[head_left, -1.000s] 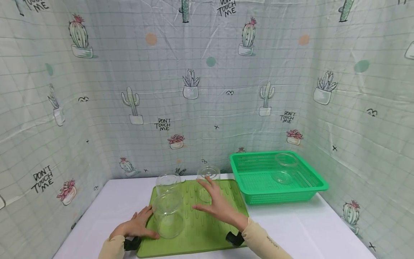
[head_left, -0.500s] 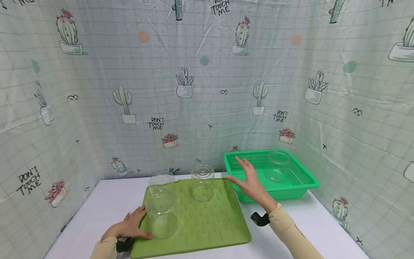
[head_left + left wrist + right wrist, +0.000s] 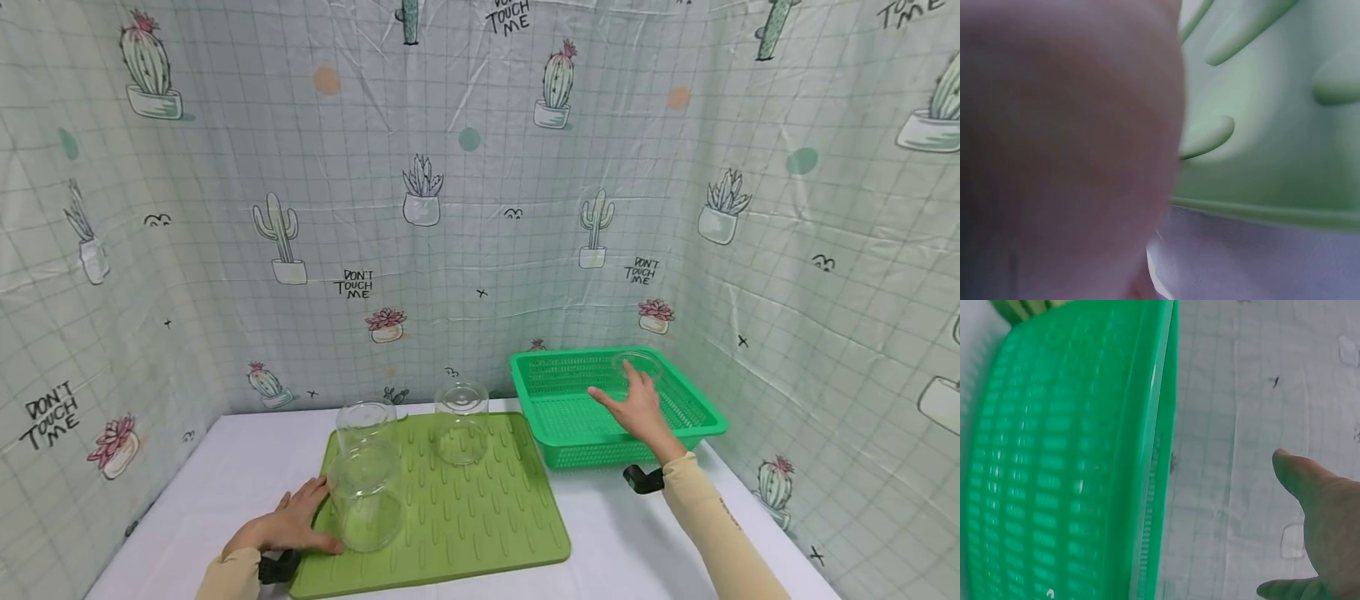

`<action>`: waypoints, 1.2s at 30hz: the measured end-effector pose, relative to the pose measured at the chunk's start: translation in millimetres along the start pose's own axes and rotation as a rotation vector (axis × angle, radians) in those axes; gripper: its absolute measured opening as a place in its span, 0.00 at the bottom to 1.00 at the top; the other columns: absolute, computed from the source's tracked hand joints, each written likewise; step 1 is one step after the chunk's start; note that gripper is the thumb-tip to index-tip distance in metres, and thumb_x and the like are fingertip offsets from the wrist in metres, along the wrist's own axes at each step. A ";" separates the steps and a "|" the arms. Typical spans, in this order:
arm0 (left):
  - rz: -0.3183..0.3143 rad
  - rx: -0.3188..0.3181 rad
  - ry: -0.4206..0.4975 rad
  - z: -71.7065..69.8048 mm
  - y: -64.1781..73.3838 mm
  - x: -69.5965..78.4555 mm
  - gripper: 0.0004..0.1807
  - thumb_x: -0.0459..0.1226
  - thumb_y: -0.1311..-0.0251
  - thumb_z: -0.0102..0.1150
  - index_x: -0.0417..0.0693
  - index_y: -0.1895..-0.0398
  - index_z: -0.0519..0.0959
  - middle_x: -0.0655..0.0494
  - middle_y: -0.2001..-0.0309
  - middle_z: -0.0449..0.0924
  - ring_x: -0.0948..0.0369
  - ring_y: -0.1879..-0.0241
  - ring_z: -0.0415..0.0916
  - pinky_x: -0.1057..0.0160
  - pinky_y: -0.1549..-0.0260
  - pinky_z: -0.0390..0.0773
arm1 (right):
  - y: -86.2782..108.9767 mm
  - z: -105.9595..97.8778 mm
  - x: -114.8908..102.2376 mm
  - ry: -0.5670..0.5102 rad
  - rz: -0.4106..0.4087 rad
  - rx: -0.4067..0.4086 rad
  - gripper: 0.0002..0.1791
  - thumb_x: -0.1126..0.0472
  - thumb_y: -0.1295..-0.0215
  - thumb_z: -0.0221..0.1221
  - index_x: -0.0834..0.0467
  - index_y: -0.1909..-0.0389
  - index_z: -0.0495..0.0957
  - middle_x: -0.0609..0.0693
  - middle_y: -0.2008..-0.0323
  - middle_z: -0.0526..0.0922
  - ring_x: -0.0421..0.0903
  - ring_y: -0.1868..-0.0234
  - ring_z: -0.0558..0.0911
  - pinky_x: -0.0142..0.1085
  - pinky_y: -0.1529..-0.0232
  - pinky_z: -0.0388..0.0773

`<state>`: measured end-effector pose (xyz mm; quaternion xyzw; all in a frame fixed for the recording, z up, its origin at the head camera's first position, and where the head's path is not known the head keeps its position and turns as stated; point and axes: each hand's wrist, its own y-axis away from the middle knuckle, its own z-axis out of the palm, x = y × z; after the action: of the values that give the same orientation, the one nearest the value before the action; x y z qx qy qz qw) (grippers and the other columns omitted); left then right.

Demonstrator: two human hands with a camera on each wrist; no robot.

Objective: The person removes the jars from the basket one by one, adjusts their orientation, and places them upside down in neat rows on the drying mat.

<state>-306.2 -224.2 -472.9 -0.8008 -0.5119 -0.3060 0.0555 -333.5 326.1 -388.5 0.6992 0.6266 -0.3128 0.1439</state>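
On the green drying mat (image 3: 480,517) stand three clear cups. My left hand (image 3: 288,521) is at the mat's left edge, fingers spread and thumb low beside the front-left clear cup (image 3: 367,521); whether it touches the cup I cannot tell. In the left wrist view that hand is a close blur. My right hand (image 3: 639,410) hovers over the green basket (image 3: 577,456) with thumb and fingers apart, holding nothing. Behind its fingers another clear cup (image 3: 636,362) in the basket is partly hidden. The right wrist view shows my spread fingers (image 3: 1297,469) beyond the basket's rim.
A back-left clear cup (image 3: 366,421) and a back-right clear cup (image 3: 461,425) stand farther up the mat. The white table (image 3: 187,483) runs up to a cactus-print curtain (image 3: 465,250) at the back and sides.
My right hand has travelled right, from beside the back-right cup on the mat to over the basket. The left hand stays beside the front-left cup. The head view has shifted slightly.
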 end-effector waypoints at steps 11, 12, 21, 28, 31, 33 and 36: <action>0.004 0.008 -0.004 0.3 -0.9 -3.3 0.55 0.52 0.50 0.69 0.26 0.29 0.53 0.27 0.28 0.45 0.29 0.29 0.40 0.25 0.37 0.37 | -25.7 -16.5 17.2 0.041 0.109 -0.066 0.57 0.35 0.34 0.52 0.67 0.25 0.32 0.81 0.30 0.40 0.80 0.32 0.44 0.71 0.36 0.51; 0.006 0.010 -0.004 0.3 -0.9 -3.3 0.56 0.52 0.51 0.69 0.26 0.29 0.53 0.27 0.28 0.45 0.29 0.29 0.40 0.25 0.37 0.37 | -27.6 -17.1 18.5 0.036 0.118 -0.071 0.58 0.35 0.34 0.52 0.67 0.25 0.31 0.81 0.31 0.40 0.80 0.32 0.45 0.71 0.36 0.51; 0.016 -0.001 0.020 2.1 -3.7 -8.1 0.58 0.54 0.52 0.69 0.25 0.30 0.52 0.26 0.28 0.43 0.29 0.30 0.38 0.25 0.37 0.34 | -45.3 -19.0 42.2 -0.029 0.230 -0.132 0.63 0.32 0.36 0.52 0.69 0.27 0.23 0.82 0.31 0.35 0.80 0.32 0.44 0.70 0.36 0.54; 0.013 -0.020 0.016 1.4 -4.6 -8.7 0.58 0.55 0.51 0.67 0.26 0.29 0.51 0.26 0.28 0.42 0.29 0.29 0.36 0.25 0.37 0.35 | -62.7 -18.8 65.8 -0.082 0.284 -0.239 0.63 0.35 0.33 0.50 0.77 0.32 0.19 0.83 0.32 0.33 0.77 0.31 0.46 0.65 0.33 0.57; 0.000 -0.008 0.030 1.0 -3.1 -7.0 0.57 0.54 0.52 0.68 0.27 0.29 0.52 0.27 0.28 0.44 0.30 0.29 0.37 0.26 0.36 0.35 | -69.2 -21.8 72.3 -0.108 0.321 -0.301 0.64 0.36 0.33 0.51 0.79 0.34 0.17 0.81 0.31 0.26 0.76 0.30 0.40 0.64 0.31 0.52; 0.001 0.001 0.021 1.3 -3.1 -7.9 0.57 0.54 0.52 0.68 0.28 0.29 0.53 0.28 0.27 0.44 0.31 0.28 0.38 0.26 0.36 0.36 | -72.5 -25.1 73.3 -0.126 0.340 -0.332 0.64 0.38 0.33 0.51 0.79 0.35 0.16 0.81 0.32 0.23 0.76 0.30 0.37 0.64 0.30 0.49; 0.010 0.011 0.011 2.4 -4.2 -11.1 0.58 0.55 0.53 0.68 0.28 0.29 0.53 0.28 0.27 0.45 0.30 0.29 0.39 0.26 0.36 0.37 | -75.1 -30.7 72.5 -0.151 0.360 -0.358 0.65 0.39 0.34 0.52 0.80 0.35 0.15 0.81 0.32 0.23 0.76 0.30 0.36 0.64 0.30 0.48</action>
<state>-312.0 -230.0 -481.8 -0.8013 -0.5092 -0.3075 0.0642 -396.8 414.4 -395.6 0.7375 0.5250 -0.2178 0.3648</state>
